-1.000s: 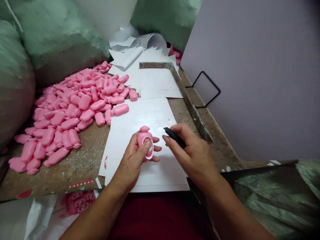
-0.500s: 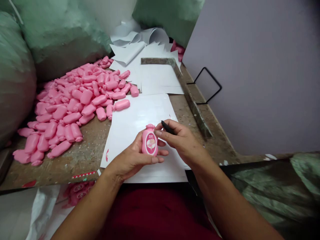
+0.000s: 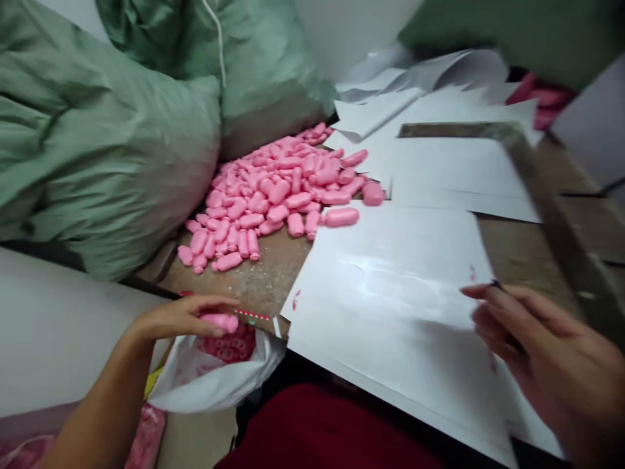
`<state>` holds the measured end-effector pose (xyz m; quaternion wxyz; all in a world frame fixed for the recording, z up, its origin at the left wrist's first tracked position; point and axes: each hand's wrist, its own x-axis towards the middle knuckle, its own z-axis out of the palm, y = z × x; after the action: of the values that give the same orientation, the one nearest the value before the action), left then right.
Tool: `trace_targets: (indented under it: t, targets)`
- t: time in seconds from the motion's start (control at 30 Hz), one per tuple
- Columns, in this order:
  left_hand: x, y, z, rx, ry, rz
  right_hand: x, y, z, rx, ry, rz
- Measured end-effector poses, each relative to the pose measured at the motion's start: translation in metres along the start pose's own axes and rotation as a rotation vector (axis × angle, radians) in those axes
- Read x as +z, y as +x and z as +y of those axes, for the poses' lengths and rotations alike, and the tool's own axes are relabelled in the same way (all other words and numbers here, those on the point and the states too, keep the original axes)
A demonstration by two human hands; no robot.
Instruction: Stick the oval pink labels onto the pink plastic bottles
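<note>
My left hand (image 3: 183,316) is closed on a small pink bottle (image 3: 221,321) and holds it over the mouth of a white plastic bag (image 3: 209,381) below the table's front edge; more labelled pink bottles lie inside the bag. My right hand (image 3: 541,361) hovers at the right, above the white label sheets (image 3: 390,286), its fingers curled round a thin dark tool (image 3: 497,284) whose tip pokes out. A heap of unlabelled pink bottles (image 3: 273,195) lies on the table's left half.
Big green sacks (image 3: 112,137) stand behind and left of the heap. Loose white backing sheets (image 3: 439,111) pile up at the back. A metal angle bar (image 3: 551,208) runs along the table's right side. My red clothing (image 3: 322,430) shows below.
My left hand has carried the labelled bottle from the sheets down left to the bag. The view has swung left. My right hand has let go of the bottle and stayed over the sheets.
</note>
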<state>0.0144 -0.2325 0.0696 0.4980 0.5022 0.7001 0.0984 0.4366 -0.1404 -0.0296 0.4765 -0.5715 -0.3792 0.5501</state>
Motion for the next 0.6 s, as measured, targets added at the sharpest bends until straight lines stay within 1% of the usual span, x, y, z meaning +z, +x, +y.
trace_targets:
  t: [0.03, 0.07, 0.13, 0.17, 0.2, 0.27, 0.33, 0.4, 0.5, 0.53, 0.57, 0.6]
  targets:
    - [-0.012, -0.005, -0.01, -0.008, 0.12, 0.128, -0.002, 0.003, 0.005, -0.012, 0.001, -0.002]
    - [-0.02, -0.004, -0.018, -0.005, 0.213, 0.258, -0.002, 0.005, 0.009, -0.02, -0.005, 0.001]
    - [-0.027, 0.014, -0.027, 0.025, 0.352, 0.474, 0.0, 0.006, 0.015, -0.024, -0.018, 0.025]
    - [-0.027, 0.028, -0.028, 0.041, 0.406, 0.536, 0.002, 0.006, 0.016, -0.017, -0.024, 0.039]
    - [-0.025, 0.043, -0.028, 0.053, 0.453, 0.566, 0.003, 0.004, 0.016, -0.007, -0.028, 0.049]
    - [-0.018, 0.069, -0.023, 0.083, 0.55, 0.585, 0.004, 0.0, 0.013, 0.011, -0.036, 0.049]
    - [-0.008, 0.082, -0.013, 0.1, 0.625, 0.583, 0.003, -0.005, 0.008, 0.007, -0.063, 0.035]
    - [-0.002, 0.082, -0.002, 0.113, 0.678, 0.582, -0.001, -0.008, 0.003, -0.027, -0.116, 0.027]
    - [-0.005, 0.077, 0.012, 0.141, 0.729, 0.572, -0.008, -0.005, 0.0, -0.088, -0.186, 0.039]
    - [-0.005, 0.078, 0.018, 0.067, 0.748, 0.604, -0.01, -0.003, 0.001, -0.116, -0.23, 0.051]
    - [-0.003, 0.078, 0.026, 0.037, 0.687, 0.657, -0.011, -0.001, 0.001, -0.145, -0.284, 0.058]
    - [0.003, 0.079, 0.036, 0.05, 0.58, 0.734, -0.012, 0.0, 0.002, -0.176, -0.347, 0.053]
